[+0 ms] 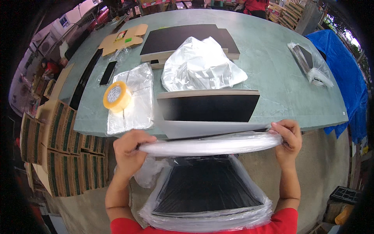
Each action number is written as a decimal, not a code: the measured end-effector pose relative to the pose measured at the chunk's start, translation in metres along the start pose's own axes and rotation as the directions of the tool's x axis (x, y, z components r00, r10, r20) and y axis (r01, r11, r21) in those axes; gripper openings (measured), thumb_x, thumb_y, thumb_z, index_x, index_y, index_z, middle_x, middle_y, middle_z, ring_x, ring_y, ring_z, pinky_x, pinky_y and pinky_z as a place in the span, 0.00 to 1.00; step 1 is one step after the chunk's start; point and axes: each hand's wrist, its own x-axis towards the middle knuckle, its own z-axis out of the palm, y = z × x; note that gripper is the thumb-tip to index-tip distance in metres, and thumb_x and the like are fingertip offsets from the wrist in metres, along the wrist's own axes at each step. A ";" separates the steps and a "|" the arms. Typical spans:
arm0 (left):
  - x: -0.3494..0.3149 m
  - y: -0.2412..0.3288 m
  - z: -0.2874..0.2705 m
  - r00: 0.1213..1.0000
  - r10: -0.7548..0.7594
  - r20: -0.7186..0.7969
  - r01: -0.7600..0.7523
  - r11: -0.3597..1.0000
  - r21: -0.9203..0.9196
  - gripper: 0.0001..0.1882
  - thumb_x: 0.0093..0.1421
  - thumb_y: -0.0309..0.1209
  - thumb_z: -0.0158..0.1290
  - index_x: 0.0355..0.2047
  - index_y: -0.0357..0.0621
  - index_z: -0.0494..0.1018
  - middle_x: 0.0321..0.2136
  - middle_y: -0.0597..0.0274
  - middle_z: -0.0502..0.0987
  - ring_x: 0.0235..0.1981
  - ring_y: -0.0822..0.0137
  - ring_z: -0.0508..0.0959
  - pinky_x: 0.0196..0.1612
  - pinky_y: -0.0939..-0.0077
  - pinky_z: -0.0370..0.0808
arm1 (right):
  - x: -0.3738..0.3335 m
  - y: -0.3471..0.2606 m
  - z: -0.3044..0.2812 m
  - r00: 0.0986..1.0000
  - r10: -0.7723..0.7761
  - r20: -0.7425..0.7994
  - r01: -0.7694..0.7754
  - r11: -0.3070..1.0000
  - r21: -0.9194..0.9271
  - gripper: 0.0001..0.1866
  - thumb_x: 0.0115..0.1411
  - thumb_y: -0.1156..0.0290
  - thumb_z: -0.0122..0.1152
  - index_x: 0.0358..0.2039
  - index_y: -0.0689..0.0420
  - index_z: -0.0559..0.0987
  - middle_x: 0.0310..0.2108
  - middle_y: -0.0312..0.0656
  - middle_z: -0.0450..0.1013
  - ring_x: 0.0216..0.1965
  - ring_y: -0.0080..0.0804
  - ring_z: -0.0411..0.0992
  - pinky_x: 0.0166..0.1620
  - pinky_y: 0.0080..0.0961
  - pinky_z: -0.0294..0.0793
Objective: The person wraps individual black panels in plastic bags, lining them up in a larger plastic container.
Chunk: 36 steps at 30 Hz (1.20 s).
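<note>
Between my two hands is a clear plastic bag (210,145) with its bunched edge stretched across in front of me. Its lower part hangs against my front, with a black flat board (206,185) showing through the film. My left hand (132,151) is closed on the left end of the edge. At the right end my right hand (287,136) pinches the film, its fingertips by the corner of a pale grey sheet (210,128). Just beyond, a stack of black boards (210,108) stands at the table's near side.
On the green table (280,93) lie crumpled white plastic (202,64), more black boards (179,37), flat clear bags (142,91), a tape roll (125,97), a black phone (108,73), flattened cardboard (120,40) and a bagged bundle (310,64). Cardboard boxes (66,156) stand left, a blue tarp (339,66) right.
</note>
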 end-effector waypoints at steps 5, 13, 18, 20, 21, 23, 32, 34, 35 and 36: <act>0.025 -0.023 0.015 0.989 -0.135 -0.058 0.132 0.990 -0.050 0.12 0.36 0.15 0.47 0.23 0.38 0.73 0.21 0.63 0.73 0.22 0.76 0.70 0.25 0.87 0.64 | 0.017 0.019 0.009 0.996 0.051 0.076 -0.038 0.987 -0.156 0.24 0.32 0.91 0.50 0.33 0.57 0.76 0.31 0.42 0.71 0.32 0.31 0.70 0.34 0.19 0.69; 0.018 -0.018 0.006 0.992 -0.125 0.030 0.128 0.981 -0.148 0.15 0.34 0.10 0.48 0.24 0.37 0.74 0.23 0.62 0.74 0.26 0.73 0.73 0.30 0.84 0.67 | 0.026 0.027 0.004 0.996 -0.001 0.093 0.011 0.994 -0.106 0.23 0.31 0.90 0.51 0.32 0.58 0.76 0.31 0.41 0.72 0.34 0.30 0.71 0.35 0.20 0.69; 0.006 -0.031 -0.009 0.862 -0.331 0.385 0.506 0.617 -0.603 0.13 0.35 0.14 0.57 0.25 0.35 0.72 0.23 0.57 0.75 0.23 0.71 0.75 0.26 0.84 0.71 | 0.010 0.041 -0.013 0.835 0.305 0.457 -0.521 0.705 0.481 0.15 0.32 0.83 0.64 0.27 0.62 0.76 0.25 0.41 0.74 0.27 0.25 0.72 0.30 0.18 0.70; -0.022 -0.051 -0.009 0.780 -0.271 0.565 0.612 0.139 -0.779 0.18 0.32 0.18 0.61 0.28 0.32 0.71 0.24 0.51 0.75 0.23 0.68 0.77 0.23 0.82 0.74 | -0.009 0.055 -0.014 0.663 0.251 0.706 -0.749 0.240 0.618 0.16 0.31 0.78 0.70 0.25 0.64 0.75 0.23 0.41 0.74 0.23 0.24 0.72 0.28 0.19 0.71; -0.045 -0.070 -0.004 0.759 -0.280 0.588 0.644 0.188 -0.742 0.19 0.30 0.21 0.62 0.27 0.33 0.71 0.23 0.53 0.75 0.20 0.70 0.76 0.20 0.85 0.71 | -0.029 0.067 -0.010 0.529 0.210 0.822 -0.848 0.106 0.519 0.19 0.32 0.77 0.70 0.27 0.65 0.74 0.25 0.41 0.73 0.25 0.24 0.72 0.29 0.18 0.71; -0.087 -0.102 0.020 0.640 -0.243 0.729 0.763 0.314 -0.565 0.15 0.36 0.26 0.60 0.26 0.35 0.71 0.18 0.61 0.71 0.10 0.77 0.64 0.12 0.88 0.56 | -0.089 0.103 0.014 0.375 0.153 0.914 -0.912 -0.117 0.394 0.20 0.37 0.74 0.68 0.32 0.65 0.73 0.29 0.41 0.73 0.28 0.23 0.72 0.31 0.18 0.71; -0.139 -0.205 0.140 0.446 -0.626 0.639 0.895 0.299 -0.332 0.29 0.40 0.37 0.61 0.40 0.36 0.63 0.32 0.61 0.71 0.31 0.68 0.71 0.33 0.81 0.69 | -0.229 0.219 0.099 -0.028 0.562 0.827 -0.880 -0.406 0.246 0.06 0.48 0.77 0.58 0.29 0.60 0.72 0.17 0.32 0.66 0.14 0.12 0.59 0.12 0.09 0.54; -0.131 -0.201 0.151 0.515 -0.670 0.534 0.857 0.413 -0.307 0.31 0.39 0.35 0.62 0.41 0.34 0.62 0.33 0.56 0.72 0.34 0.65 0.72 0.37 0.78 0.69 | -0.224 0.219 0.104 0.012 0.657 0.754 -0.891 -0.335 0.306 0.04 0.49 0.74 0.57 0.27 0.59 0.72 0.16 0.31 0.64 0.13 0.13 0.57 0.13 0.10 0.54; -0.132 -0.200 0.151 0.541 -0.697 0.471 0.841 0.460 -0.286 0.31 0.38 0.34 0.62 0.41 0.32 0.62 0.33 0.53 0.72 0.35 0.64 0.72 0.38 0.77 0.69 | -0.204 0.201 0.101 0.059 0.692 0.719 -0.876 -0.309 0.370 0.05 0.50 0.72 0.57 0.26 0.60 0.73 0.15 0.31 0.62 0.14 0.13 0.57 0.14 0.12 0.54; -0.143 -0.210 0.148 0.534 -0.696 0.480 0.844 0.478 -0.245 0.31 0.38 0.33 0.62 0.41 0.32 0.63 0.32 0.54 0.72 0.35 0.64 0.72 0.38 0.77 0.69 | -0.178 0.173 0.095 0.101 0.728 0.678 -0.858 -0.282 0.430 0.07 0.50 0.70 0.57 0.25 0.60 0.73 0.13 0.31 0.60 0.14 0.14 0.56 0.14 0.14 0.54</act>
